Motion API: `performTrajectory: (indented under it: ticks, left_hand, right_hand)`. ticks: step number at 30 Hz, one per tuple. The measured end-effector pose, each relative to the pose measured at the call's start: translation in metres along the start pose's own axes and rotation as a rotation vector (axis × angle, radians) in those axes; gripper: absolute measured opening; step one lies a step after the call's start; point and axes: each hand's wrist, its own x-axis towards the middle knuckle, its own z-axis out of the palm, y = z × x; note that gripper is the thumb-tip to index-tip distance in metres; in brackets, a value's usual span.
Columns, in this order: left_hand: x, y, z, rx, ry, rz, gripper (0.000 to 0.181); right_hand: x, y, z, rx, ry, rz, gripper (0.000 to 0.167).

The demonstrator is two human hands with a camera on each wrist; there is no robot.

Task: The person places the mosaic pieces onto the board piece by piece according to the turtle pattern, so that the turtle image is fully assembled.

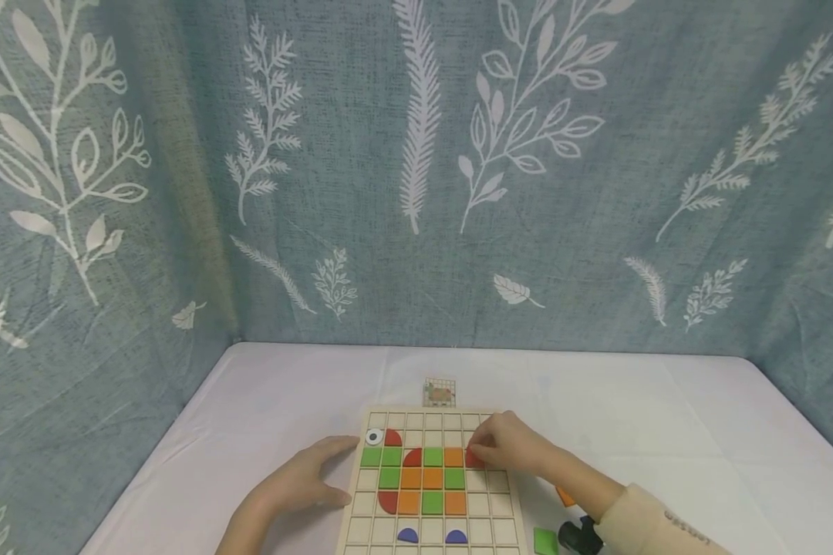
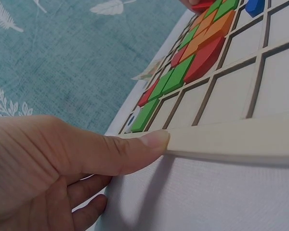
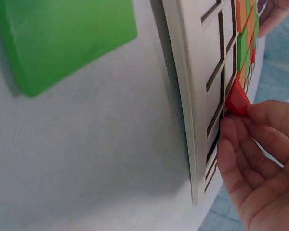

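Note:
A wooden grid board [image 1: 361, 530] lies on the white table, with green, orange, red and blue tiles and a round eye tile [image 1: 374, 437] in its cells. At its left edge is my left hand [image 1: 293, 482]; in the left wrist view the thumb [image 2: 135, 151] lies extended against the rim, the other fingers partly hidden below. My right hand [image 1: 517, 449] pinches a red quarter-round tile [image 3: 238, 100] between thumb and fingertips. That tile is at a cell right of an orange tile [image 1: 454, 457], tilted in the right wrist view. Two blue half-round tiles [image 1: 456, 536] sit lower down.
A small picture card [image 1: 440, 392] lies behind the board. Right of it are a loose green tile [image 1: 545, 541], an orange tile [image 1: 565, 496] partly under the right forearm, and a black object [image 1: 578, 537]. A leaf-patterned curtain [image 1: 361, 177] hangs behind the table.

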Motion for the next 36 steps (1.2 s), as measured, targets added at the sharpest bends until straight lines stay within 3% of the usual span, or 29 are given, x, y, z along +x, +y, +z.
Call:
performTrajectory:
  ticks: [12, 19, 26, 36]
  left_hand:
    - [-0.002, 0.0, -0.002, 0.002, 0.0, 0.013, 0.077]
    - [-0.002, 0.0, -0.002, -0.011, -0.006, 0.0, 0.076]
    - [-0.002, 0.0, -0.003, -0.005, 0.001, 0.027, 0.076]
    - [0.001, 0.001, -0.002, -0.008, 0.001, -0.006, 0.077]
  right_hand:
    - [-0.001, -0.006, 0.007, -0.071, 0.102, -0.017, 0.006]
    - [-0.002, -0.006, 0.011, -0.024, 0.094, 0.04, 0.004]
    - [-0.002, -0.006, 0.012, 0.017, 0.111, 0.031, 0.005]
    - [-0.005, -0.005, 0.008, -0.006, 0.099, 0.073, 0.012]
